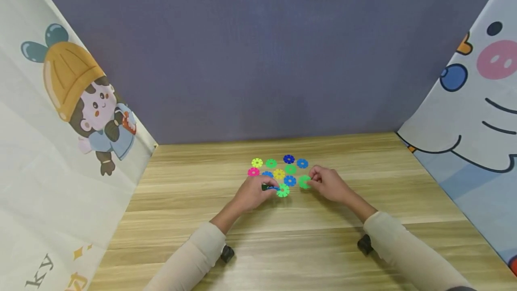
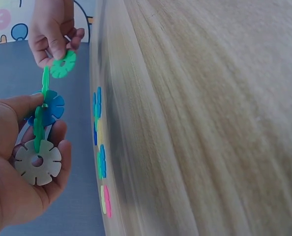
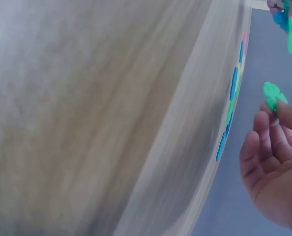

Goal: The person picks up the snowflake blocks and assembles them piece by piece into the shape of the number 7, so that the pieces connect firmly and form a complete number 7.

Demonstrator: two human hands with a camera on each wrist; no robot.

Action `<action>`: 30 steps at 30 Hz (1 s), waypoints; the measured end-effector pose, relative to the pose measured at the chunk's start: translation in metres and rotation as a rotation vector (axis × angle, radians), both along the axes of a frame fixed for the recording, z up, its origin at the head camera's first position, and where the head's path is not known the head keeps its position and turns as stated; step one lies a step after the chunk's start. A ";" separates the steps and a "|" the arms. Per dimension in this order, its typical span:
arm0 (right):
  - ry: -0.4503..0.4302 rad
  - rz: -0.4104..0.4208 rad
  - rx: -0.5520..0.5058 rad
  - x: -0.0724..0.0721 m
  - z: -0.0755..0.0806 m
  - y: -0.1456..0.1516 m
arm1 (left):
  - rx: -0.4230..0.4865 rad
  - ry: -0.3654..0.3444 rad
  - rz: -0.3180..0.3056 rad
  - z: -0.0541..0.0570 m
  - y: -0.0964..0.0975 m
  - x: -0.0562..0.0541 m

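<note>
In my left hand (image 1: 252,193) is a short chain of slotted plastic discs. The left wrist view shows a white disc (image 2: 51,164) at its near end, then a green disc (image 2: 38,129), a blue disc (image 2: 58,106) and another green disc (image 2: 45,77) pointing away. Thumb and fingers pinch the chain near the blue disc. My right hand (image 1: 329,185) holds a single green snowflake disc (image 1: 303,183) by its edge between thumb and fingertips. This disc is apart from the chain, to its right. Both hands are raised above the tabletop.
Several loose slotted discs lie flat on the wooden table (image 1: 194,183) beyond the hands, among them a pink disc (image 1: 250,173), a dark blue disc (image 1: 286,160) and a yellow disc (image 1: 276,176). A grey-blue panel (image 1: 258,66) stands behind, with printed cloths at both sides.
</note>
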State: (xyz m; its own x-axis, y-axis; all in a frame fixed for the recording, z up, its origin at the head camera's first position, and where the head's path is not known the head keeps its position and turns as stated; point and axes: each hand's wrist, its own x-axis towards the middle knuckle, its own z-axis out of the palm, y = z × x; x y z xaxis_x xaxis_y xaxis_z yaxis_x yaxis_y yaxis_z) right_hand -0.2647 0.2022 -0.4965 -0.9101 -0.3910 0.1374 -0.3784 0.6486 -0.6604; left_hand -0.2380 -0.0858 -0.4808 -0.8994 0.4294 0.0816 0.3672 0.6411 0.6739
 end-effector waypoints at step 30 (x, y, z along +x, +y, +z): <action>0.082 0.154 -0.160 0.016 -0.007 -0.022 | 0.093 -0.022 -0.029 0.000 0.003 0.000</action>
State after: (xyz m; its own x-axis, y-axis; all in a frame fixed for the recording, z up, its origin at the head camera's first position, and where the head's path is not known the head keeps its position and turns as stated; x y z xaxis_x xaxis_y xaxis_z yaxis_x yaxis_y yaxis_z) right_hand -0.2490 0.1806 -0.5031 -0.8243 -0.4919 0.2803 -0.5219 0.4682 -0.7130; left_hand -0.2378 -0.0830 -0.4805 -0.8888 0.4466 0.1030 0.3694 0.5649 0.7379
